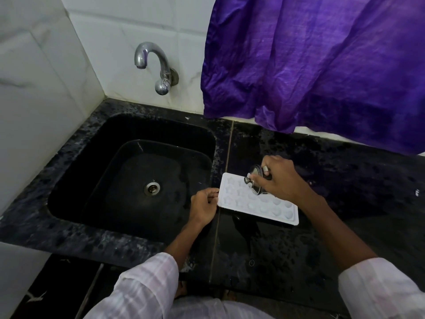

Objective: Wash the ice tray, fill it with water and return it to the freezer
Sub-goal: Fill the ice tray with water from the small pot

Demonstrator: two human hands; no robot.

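Half the job looks done: your left hand pinches the tray by its edge on the counter, your right hand, just beyond that pinch, grips a tilted cup over it, so filling seems underway, freezer left.

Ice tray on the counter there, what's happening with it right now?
A person steadies the white ice tray on the black counter, right of the sink, pinching its left edge with the left hand. The right hand tips a small steel vessel over the tray, apparently to fill it; no water stream is visible. The wall tap is not running.
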